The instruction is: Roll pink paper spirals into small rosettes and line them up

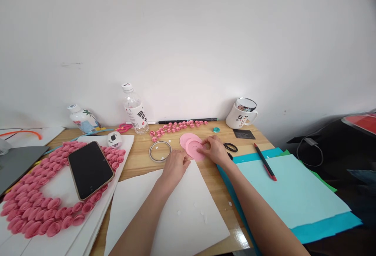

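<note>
Your right hand is closed on the right edge of a pink paper disc, pinching it between thumb and fingers. Your left hand is at the disc's lower left, fingers curled in and their tips close to its edge; you can't tell from this view whether they grip the paper.

The disc is a light, flat pink and looks thin. Its outline is round, and a curved line inside the rim marks off a smaller round area; whether that line is a cut or a fold is too fine to make out. Behind it, up and to its left, you have a second pink disc, partly covered by the first and similar in colour.

Both discs are over the middle of the wooden table, just beyond the far corner of the white sheet. A tape roll lies to the left of them, and black scissor handles show just beyond your right hand. Farther back, you see small rolled pink flowers, deeper in shade than the discs.
</note>
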Demonstrator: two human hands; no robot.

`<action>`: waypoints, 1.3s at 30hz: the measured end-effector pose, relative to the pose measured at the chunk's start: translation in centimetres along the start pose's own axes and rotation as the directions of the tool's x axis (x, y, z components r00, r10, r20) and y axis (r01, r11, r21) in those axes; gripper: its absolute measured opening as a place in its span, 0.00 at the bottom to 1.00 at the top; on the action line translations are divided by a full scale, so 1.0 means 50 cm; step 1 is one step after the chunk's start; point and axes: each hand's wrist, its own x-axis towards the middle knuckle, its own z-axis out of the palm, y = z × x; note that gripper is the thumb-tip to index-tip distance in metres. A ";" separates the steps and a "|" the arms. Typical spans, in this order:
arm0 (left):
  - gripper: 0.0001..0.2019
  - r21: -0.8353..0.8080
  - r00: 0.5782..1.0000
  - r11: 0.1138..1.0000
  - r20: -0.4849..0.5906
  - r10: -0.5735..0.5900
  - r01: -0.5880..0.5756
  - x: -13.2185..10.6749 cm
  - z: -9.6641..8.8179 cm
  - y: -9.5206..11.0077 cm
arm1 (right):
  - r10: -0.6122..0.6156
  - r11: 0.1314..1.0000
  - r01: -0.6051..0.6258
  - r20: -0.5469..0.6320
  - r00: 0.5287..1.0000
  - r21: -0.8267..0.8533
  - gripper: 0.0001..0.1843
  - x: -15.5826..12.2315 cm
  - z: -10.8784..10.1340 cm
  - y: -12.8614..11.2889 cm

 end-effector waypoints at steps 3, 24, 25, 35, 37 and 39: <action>0.08 -0.027 1.000 1.000 -0.021 -0.005 0.005 -0.001 0.000 0.001 | 0.017 1.000 -0.017 -0.023 1.000 0.014 0.18 0.003 0.004 0.004; 0.07 -0.268 0.971 0.961 -0.201 -0.128 0.071 0.003 0.007 -0.009 | 0.176 0.712 -0.206 0.114 0.978 0.672 0.23 0.005 -0.013 0.007; 0.06 -0.301 0.966 0.951 -0.212 -0.146 0.077 0.004 0.006 -0.008 | 0.181 0.623 -0.236 0.157 0.971 0.746 0.24 0.005 -0.016 0.004; 0.27 -0.748 0.967 0.630 0.063 -0.246 0.209 0.003 0.000 0.017 | 0.075 0.044 -0.256 0.252 0.965 0.966 0.13 -0.002 -0.040 -0.041; 0.28 -0.802 0.957 0.548 0.095 -0.276 0.238 0.003 0.001 0.019 | 0.054 0.005 -0.226 0.226 0.973 0.974 0.13 -0.006 -0.046 -0.049; 0.30 -0.855 0.952 0.462 0.110 -0.285 0.237 0.002 -0.003 0.021 | 0.037 -0.016 -0.206 0.206 0.978 0.978 0.15 -0.011 -0.052 -0.057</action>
